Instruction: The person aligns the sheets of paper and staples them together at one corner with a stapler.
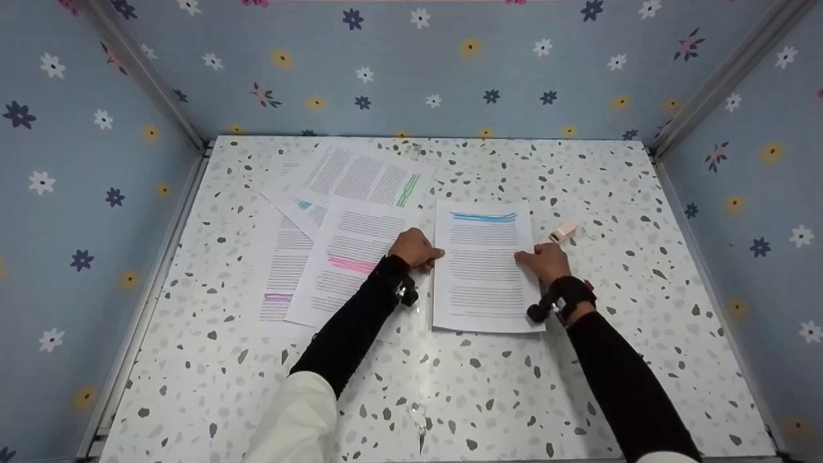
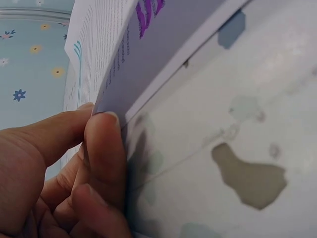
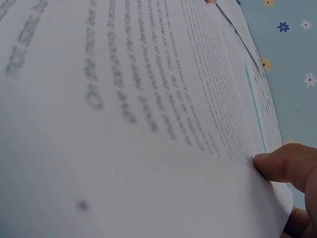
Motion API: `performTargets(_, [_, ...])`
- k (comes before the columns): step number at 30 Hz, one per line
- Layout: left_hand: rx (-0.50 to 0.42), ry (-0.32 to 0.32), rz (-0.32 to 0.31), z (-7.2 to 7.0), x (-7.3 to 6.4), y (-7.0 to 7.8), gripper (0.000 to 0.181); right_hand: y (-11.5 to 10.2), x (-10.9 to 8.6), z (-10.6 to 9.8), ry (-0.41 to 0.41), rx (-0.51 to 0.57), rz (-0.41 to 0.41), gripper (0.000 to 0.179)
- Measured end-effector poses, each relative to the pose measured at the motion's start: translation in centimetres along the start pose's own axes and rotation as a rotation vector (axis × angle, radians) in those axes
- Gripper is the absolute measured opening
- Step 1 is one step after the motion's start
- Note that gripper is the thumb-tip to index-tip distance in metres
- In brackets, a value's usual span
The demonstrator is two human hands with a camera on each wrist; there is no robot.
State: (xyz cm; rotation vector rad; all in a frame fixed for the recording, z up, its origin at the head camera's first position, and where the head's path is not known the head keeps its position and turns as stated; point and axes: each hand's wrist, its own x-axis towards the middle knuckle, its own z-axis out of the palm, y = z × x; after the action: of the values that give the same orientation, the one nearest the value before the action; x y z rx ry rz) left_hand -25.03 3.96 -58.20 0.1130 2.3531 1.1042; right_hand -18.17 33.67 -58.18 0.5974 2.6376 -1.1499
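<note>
A stack of printed paper sheets (image 1: 483,270) is held between both hands, its top page marked with blue highlighter lines (image 1: 482,217) near the upper edge. At the left edge my left hand (image 1: 415,249) pinches the sheets between thumb and forefinger. The left wrist view shows that edge raised off the table, with purple marks (image 2: 148,15) on a page facing down. My right hand (image 1: 548,262) grips the right edge, its thumb (image 3: 272,166) lying on the printed side. In the right wrist view the paper bows slightly.
Several loose printed sheets overlap on the left, one with a pink-marked band (image 1: 350,264), another with green strokes (image 1: 407,190), another with a purple line (image 1: 278,298). A small pale pink object (image 1: 564,230) lies beyond my right hand. Flowered panels (image 1: 424,71) enclose the speckled table (image 1: 611,193).
</note>
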Motion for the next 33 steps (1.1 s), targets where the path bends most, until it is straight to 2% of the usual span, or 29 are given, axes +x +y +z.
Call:
performTargets(10, [0.028, 0.007, -0.025, 0.25, 0.25, -0.05, 0.03, 0.13, 0.07, 0.1, 0.001, -0.032, -0.045, 0.034])
performTargets(17, [0.086, 0.028, -0.006, 0.31, 0.18, -0.06, 0.033, 0.41, 0.29, 0.12, 0.005, -0.033, -0.098, 0.051])
performTargets(24, [0.115, 0.037, 0.032, 0.26, 0.15, -0.04, 0.034, 0.64, 0.2, -0.3, -0.006, -0.043, -0.093, 0.048])
performTargets(33, [0.1, 0.039, 0.011, 0.4, 0.59, -0.49, 0.032, 0.9, 0.18, -0.48, -0.006, -0.058, -0.076, 0.046])
